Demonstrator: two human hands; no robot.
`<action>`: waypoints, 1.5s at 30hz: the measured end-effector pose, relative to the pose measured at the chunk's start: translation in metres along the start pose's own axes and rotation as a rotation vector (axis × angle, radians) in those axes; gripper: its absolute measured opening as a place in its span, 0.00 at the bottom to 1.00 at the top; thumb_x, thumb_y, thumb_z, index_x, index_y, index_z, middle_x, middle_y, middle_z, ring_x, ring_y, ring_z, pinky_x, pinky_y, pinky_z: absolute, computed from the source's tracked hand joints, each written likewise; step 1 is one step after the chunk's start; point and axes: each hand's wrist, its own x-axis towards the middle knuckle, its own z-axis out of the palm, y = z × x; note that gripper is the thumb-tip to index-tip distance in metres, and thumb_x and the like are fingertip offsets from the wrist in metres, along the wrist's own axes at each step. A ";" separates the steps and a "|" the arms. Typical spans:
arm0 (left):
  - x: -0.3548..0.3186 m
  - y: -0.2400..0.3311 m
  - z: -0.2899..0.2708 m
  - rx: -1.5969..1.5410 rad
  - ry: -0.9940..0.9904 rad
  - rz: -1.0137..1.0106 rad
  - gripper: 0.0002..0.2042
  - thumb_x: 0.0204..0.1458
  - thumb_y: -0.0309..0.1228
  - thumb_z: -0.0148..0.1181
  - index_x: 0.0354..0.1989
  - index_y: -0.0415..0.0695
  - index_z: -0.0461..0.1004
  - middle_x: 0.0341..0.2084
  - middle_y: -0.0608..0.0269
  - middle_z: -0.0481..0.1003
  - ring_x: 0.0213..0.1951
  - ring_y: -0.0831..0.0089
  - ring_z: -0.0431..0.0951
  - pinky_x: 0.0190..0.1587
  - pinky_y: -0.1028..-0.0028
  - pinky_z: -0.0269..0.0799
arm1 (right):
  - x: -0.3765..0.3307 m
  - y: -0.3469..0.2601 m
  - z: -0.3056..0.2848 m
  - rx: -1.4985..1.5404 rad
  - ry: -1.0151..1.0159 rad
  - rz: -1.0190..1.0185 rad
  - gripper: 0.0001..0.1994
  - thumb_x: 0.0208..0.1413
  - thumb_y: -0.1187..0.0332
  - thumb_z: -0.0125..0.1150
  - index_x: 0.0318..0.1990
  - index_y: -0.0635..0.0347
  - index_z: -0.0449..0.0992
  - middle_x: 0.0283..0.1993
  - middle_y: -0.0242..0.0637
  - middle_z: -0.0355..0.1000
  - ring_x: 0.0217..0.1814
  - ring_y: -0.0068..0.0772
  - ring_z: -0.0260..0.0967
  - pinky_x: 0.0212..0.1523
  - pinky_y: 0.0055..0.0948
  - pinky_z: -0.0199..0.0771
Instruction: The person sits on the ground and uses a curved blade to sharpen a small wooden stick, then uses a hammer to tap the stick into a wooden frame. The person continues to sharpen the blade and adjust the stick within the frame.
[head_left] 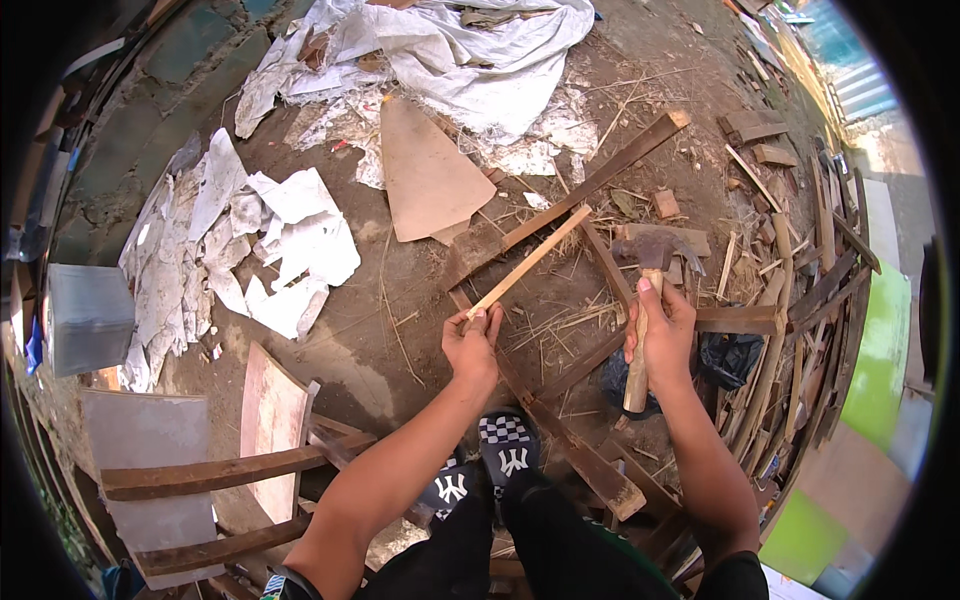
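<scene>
My left hand (470, 348) is closed around the near end of a thin, pale wooden strip (534, 257), which slants away up and to the right. In my right hand (666, 340) is a claw hammer, gripped by its wooden handle (637, 378) with the thumb along it near the metal head (652, 247). The head points away from me. Beneath both hands, a frame of dark timber lies on the dirt, its long far beam (600, 182) running to the upper right and a near beam (585, 452) reaching toward my feet.
White sheeting (480, 60) lies at the far side, near a tan board (425, 175). Torn white pieces (300, 240) cover ground at left. Curved timbers (220, 473) lean lower left. A scrap-wood pile (800, 340) and black plastic bag (730, 358) are at right.
</scene>
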 end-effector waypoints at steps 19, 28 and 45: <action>0.038 0.018 0.021 0.307 0.064 0.143 0.14 0.66 0.19 0.58 0.50 0.35 0.58 0.39 0.44 0.78 0.37 0.56 0.87 0.36 0.66 0.87 | -0.002 0.018 0.015 -0.066 -0.080 0.107 0.10 0.72 0.64 0.58 0.40 0.62 0.74 0.24 0.29 0.67 0.13 0.20 0.63 0.10 0.26 0.63; 0.017 0.022 0.022 0.607 0.160 0.250 0.15 0.62 0.25 0.66 0.51 0.36 0.67 0.29 0.53 0.82 0.19 0.67 0.81 0.19 0.69 0.78 | -0.004 0.027 0.020 -0.115 -0.185 0.136 0.11 0.73 0.63 0.57 0.40 0.62 0.73 0.25 0.30 0.67 0.14 0.20 0.63 0.10 0.25 0.62; 0.018 0.029 0.011 0.945 0.302 0.411 0.14 0.55 0.33 0.73 0.46 0.40 0.82 0.24 0.60 0.84 0.29 0.70 0.84 0.40 0.66 0.76 | -0.002 0.059 0.045 -0.213 -0.417 0.195 0.12 0.73 0.64 0.57 0.39 0.63 0.72 0.23 0.29 0.67 0.13 0.19 0.62 0.11 0.24 0.61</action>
